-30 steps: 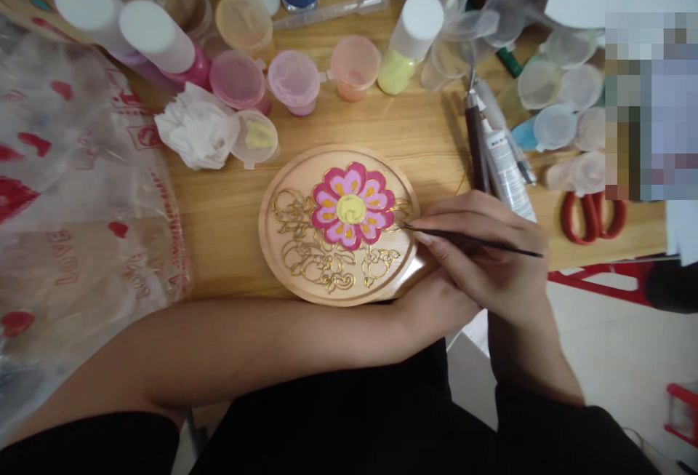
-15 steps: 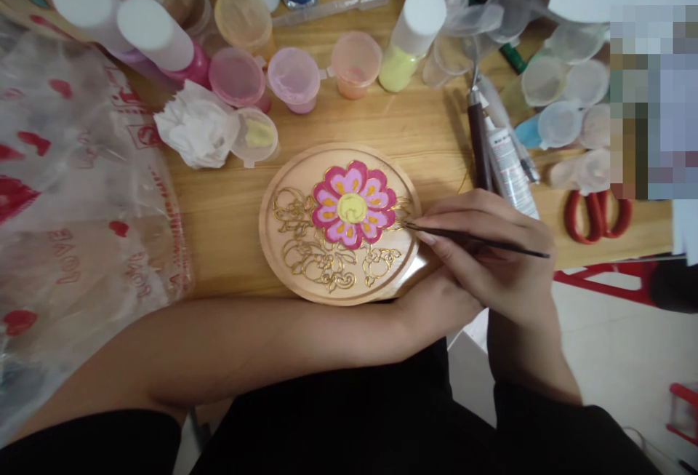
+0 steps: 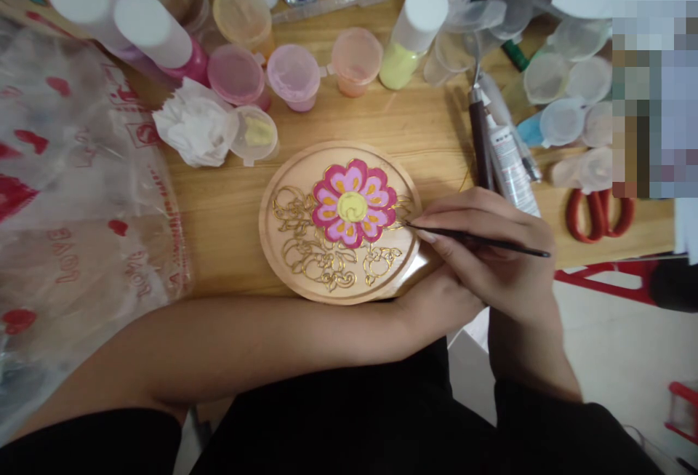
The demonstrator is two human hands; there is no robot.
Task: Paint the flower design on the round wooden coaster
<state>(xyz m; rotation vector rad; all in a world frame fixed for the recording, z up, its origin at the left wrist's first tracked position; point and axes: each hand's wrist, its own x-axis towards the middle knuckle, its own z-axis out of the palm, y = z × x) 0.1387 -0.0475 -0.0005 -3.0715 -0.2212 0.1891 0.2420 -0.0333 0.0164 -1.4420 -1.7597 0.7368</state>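
A round wooden plaque (image 3: 382,162) lies near the table's front edge. On it is a pink and magenta flower (image 3: 353,204) with a yellow centre, among gold-outlined scrolls and leaves. My right hand (image 3: 491,242) is closed on a thin dark paintbrush (image 3: 480,237), its tip at the gold lines right of the flower. Across the plaque's near side lies my left forearm; my left hand (image 3: 441,304) rests under the right hand by the plaque's lower right rim. The left fingers are hidden behind the right hand.
Paint cups stand behind the plaque, pink (image 3: 237,75), lilac (image 3: 294,76) and peach (image 3: 356,60), with a yellow-green paint bottle (image 3: 411,38). Crumpled tissue (image 3: 193,124) and a plastic bag (image 3: 81,191) lie left. A palette knife (image 3: 480,140), a tube (image 3: 510,162) and red-handled scissors (image 3: 586,217) lie right.
Almost nothing differs. The view has shifted very slightly; both hands, the paintbrush and the plaque keep their places.
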